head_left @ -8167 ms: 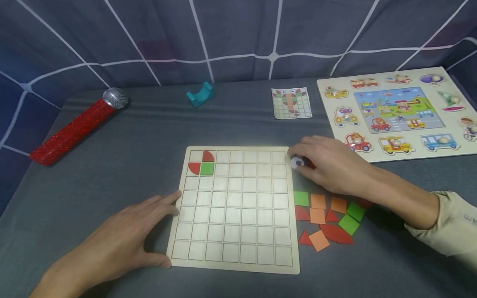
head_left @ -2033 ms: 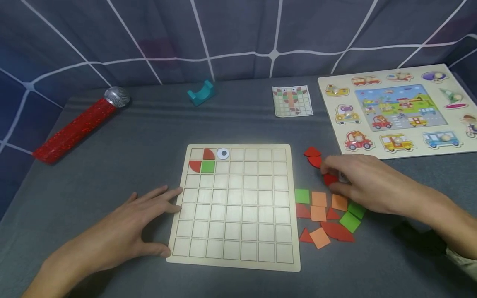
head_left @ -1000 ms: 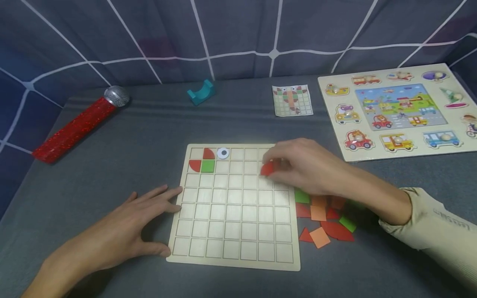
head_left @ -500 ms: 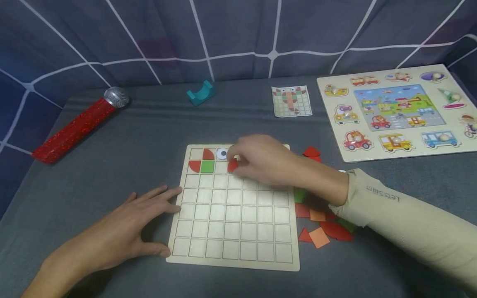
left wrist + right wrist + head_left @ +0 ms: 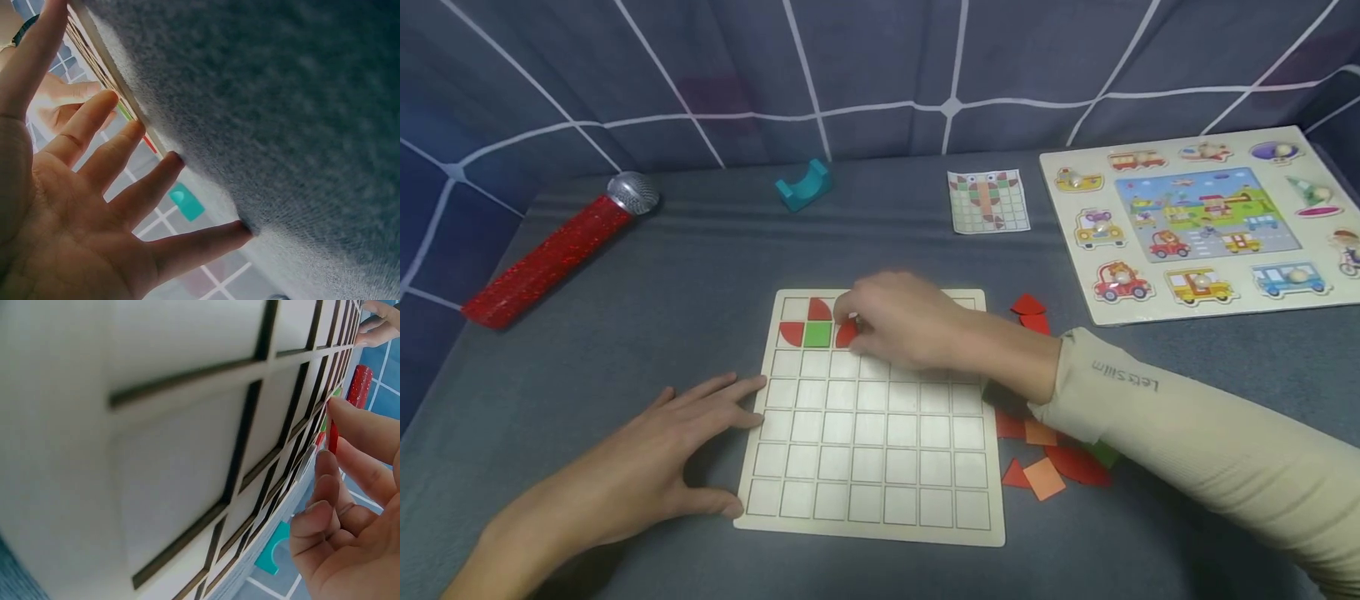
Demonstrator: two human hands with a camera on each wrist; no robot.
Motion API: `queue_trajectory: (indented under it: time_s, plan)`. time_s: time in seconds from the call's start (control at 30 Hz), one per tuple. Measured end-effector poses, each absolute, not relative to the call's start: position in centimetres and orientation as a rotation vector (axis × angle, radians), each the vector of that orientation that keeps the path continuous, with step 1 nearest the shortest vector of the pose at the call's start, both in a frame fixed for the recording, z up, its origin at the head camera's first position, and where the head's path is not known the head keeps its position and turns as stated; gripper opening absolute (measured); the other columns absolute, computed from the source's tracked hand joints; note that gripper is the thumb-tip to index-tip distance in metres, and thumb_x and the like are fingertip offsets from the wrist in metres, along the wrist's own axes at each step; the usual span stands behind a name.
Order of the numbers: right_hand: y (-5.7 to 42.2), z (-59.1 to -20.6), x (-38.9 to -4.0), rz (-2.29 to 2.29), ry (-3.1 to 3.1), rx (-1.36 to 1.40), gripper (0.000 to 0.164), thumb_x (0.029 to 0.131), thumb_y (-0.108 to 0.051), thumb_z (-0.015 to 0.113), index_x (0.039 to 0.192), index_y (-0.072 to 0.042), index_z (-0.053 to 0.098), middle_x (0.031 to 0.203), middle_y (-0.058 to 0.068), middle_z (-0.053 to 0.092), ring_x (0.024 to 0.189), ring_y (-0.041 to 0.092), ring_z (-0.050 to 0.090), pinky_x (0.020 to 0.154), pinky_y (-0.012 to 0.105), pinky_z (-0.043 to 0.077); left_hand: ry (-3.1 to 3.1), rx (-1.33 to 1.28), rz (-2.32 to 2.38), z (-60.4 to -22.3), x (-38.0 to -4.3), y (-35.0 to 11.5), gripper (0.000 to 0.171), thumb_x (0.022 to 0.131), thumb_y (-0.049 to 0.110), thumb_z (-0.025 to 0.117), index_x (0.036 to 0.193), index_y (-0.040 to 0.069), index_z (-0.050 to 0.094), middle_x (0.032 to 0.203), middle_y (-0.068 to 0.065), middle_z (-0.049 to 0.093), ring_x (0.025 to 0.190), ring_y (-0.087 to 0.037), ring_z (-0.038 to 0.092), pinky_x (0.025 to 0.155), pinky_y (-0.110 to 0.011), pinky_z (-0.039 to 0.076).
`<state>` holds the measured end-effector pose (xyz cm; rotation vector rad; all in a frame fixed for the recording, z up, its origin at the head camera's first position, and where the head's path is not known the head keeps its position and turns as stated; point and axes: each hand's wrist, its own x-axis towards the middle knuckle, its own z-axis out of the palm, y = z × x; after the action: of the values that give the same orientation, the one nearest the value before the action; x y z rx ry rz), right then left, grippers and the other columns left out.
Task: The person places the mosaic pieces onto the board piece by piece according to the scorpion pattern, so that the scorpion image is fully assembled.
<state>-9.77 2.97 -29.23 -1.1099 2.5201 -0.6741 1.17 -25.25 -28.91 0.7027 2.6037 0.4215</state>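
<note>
A pale wooden grid board lies flat in the head view. Its upper left cells hold two red quarter-circle pieces, the upper and the lower, and a green square. My right hand pinches a red quarter-circle tile between thumb and fingers over the third cell of the second row; the right wrist view shows this tile on edge at the board. The eye disc is hidden behind this hand. Fingers spread, my left hand touches the board's left edge.
Loose red pieces, orange squares and others lie right of the board, partly under my sleeve. Behind are a printed pattern card, a vehicle puzzle, a teal holder and a red microphone.
An eye disc went onto the board's top row. My right hand then took a red quarter-circle tile from the right and carried it left over the board. The left hand stayed put.
</note>
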Motion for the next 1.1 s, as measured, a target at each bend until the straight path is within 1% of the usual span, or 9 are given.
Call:
queue_trajectory:
  time_s: [0.17,0.3,0.4,0.5,0.63,0.73,0.93,1.1]
  plan:
    - [3.00,-29.37,-9.85,-0.689,2.509,-1.123,0.009,0.085,-0.005,0.070,0.092,-0.011,0.070,0.073,-0.004,0.059,0.072,0.016,0.052,0.069,0.030,0.045,2.596,0.686,0.421,-28.83,1.14,-25.14,0.073,0.062,0.067,0.079,0.125,0.036,0.060,0.155,0.011,0.035,0.142,-0.031,0.031,0.093,-0.080,0.027]
    - [3.04,-29.52,-9.90,-0.688,2.505,-1.143,0.012,0.084,-0.002,0.067,0.080,-0.013,0.065,0.064,-0.004,0.050,0.067,0.016,0.047,0.063,0.030,0.039,2.589,0.679,0.430,-28.80,1.12,-25.11,0.072,0.062,0.069,0.077,0.125,0.036,0.060,0.155,0.011,0.035,0.142,-0.031,0.031,0.093,-0.080,0.026]
    - [3.07,-29.52,-9.91,-0.682,2.509,-1.172,0.014,0.083,0.000,0.065,0.076,-0.013,0.065,0.062,-0.004,0.046,0.066,0.016,0.045,0.062,0.030,0.037,2.591,0.680,0.434,-28.83,1.13,-25.12,0.072,0.062,0.068,0.078,0.124,0.036,0.060,0.155,0.011,0.035,0.142,-0.031,0.031,0.093,-0.080,0.026]
    - [3.05,-29.47,-9.90,-0.691,2.504,-1.176,0.013,0.085,-0.001,0.066,0.079,-0.013,0.068,0.064,-0.005,0.051,0.067,0.016,0.047,0.063,0.030,0.040,2.597,0.683,0.423,-28.88,1.16,-25.11,0.073,0.062,0.066,0.080,0.125,0.036,0.060,0.155,0.010,0.035,0.142,-0.031,0.031,0.093,-0.080,0.027]
    - [2.90,-29.43,-9.93,-0.697,2.489,-1.146,0.007,0.086,-0.004,0.070,0.085,-0.011,0.071,0.072,-0.005,0.060,0.071,0.016,0.052,0.067,0.030,0.044,2.603,0.692,0.418,-28.93,1.19,-25.11,0.072,0.062,0.063,0.082,0.125,0.035,0.060,0.155,0.010,0.035,0.142,-0.031,0.032,0.093,-0.080,0.028]
    - [2.78,-29.43,-9.97,-0.688,2.492,-1.136,0.005,0.086,-0.005,0.071,0.087,-0.010,0.071,0.075,-0.004,0.062,0.072,0.017,0.053,0.068,0.030,0.045,2.605,0.695,0.425,-28.93,1.19,-25.14,0.072,0.062,0.063,0.082,0.124,0.035,0.060,0.155,0.010,0.035,0.141,-0.031,0.032,0.093,-0.080,0.028]
    - [2.70,-29.45,-10.01,-0.686,2.497,-1.145,0.012,0.085,-0.001,0.069,0.093,-0.010,0.072,0.078,-0.004,0.064,0.075,0.017,0.056,0.073,0.031,0.048,2.599,0.683,0.428,-28.90,1.11,-25.10,0.073,0.061,0.063,0.083,0.125,0.036,0.060,0.155,0.010,0.036,0.141,-0.031,0.032,0.093,-0.080,0.027]
    - [2.66,-29.37,-9.99,-0.662,2.492,-1.151,0.024,0.086,0.003,0.066,0.104,-0.010,0.076,0.092,-0.002,0.071,0.087,0.016,0.061,0.083,0.034,0.050,2.589,0.664,0.414,-28.83,1.03,-25.05,0.074,0.060,0.065,0.082,0.125,0.036,0.060,0.154,0.009,0.036,0.141,-0.032,0.032,0.093,-0.080,0.027]
